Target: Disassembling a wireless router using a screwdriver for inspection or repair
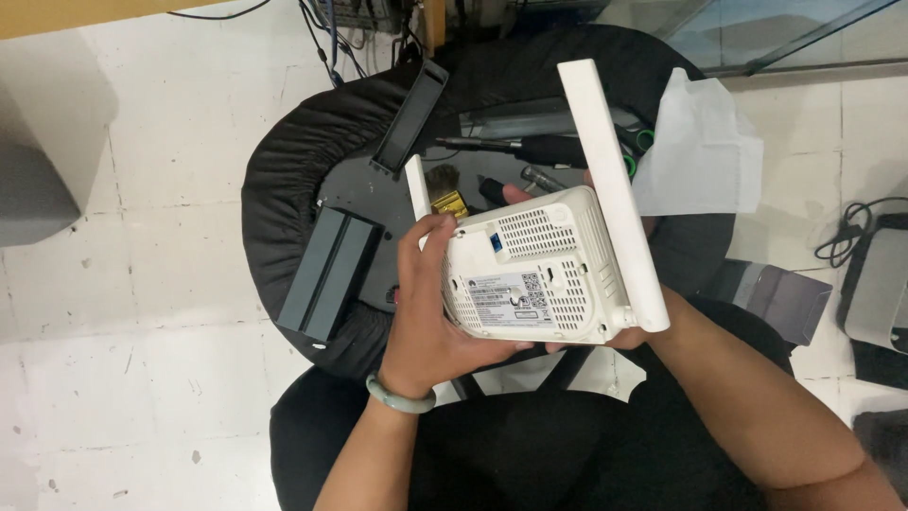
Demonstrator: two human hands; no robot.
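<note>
We see a white router (539,270) with a blue port, a pale green bracelet (402,397) at seven o'clock, a black round stool (284,180), a dark grey box (331,273) at nine o'clock, white floor tiles (180,123).

I see the round black stool top (284,180) crowded: a dark box (328,273) at its left edge, tools (539,151) at the back. Bare floor tiles (170,170) left stay open; white paper (705,147) blocks right.
</note>
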